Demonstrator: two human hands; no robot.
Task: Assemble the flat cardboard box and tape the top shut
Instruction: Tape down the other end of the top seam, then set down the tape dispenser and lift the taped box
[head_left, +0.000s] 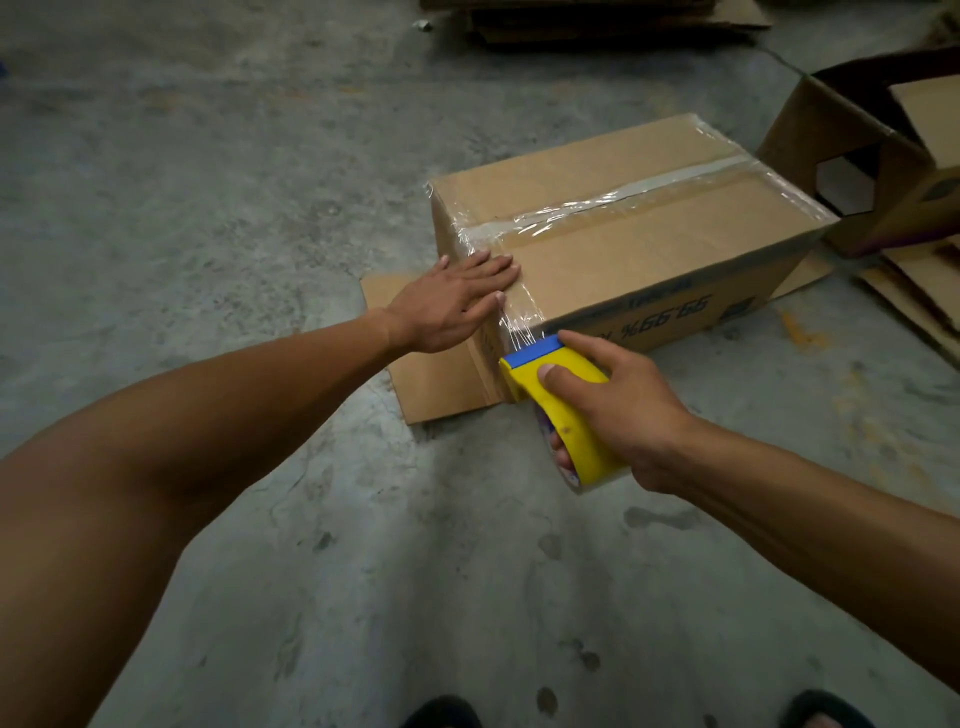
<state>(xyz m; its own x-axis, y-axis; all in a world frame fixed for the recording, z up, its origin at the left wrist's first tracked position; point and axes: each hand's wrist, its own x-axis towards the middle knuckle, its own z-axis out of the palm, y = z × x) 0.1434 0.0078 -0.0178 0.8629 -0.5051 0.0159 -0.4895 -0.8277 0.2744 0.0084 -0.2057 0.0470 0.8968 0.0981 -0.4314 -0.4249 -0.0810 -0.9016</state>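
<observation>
A brown cardboard box (649, 244) stands closed on the concrete floor. Clear tape (613, 200) runs along its top seam and over its edges. My left hand (457, 301) lies flat, fingers together, on the near top corner, pressing tape down. My right hand (618, 410) grips a yellow tape dispenser with a blue blade end (558, 400). The dispenser sits at the near vertical corner of the box. A stretched strip of clear tape (519, 322) leads from the dispenser up to the corner under my left fingers.
A flat cardboard sheet (421, 379) lies under the box's near-left side. An open box (862, 150) stands at the right, with flat cardboard (914, 291) below it. More flattened cardboard (597, 21) is stacked at the far top. My sandalled feet (447, 714) show at the bottom edge.
</observation>
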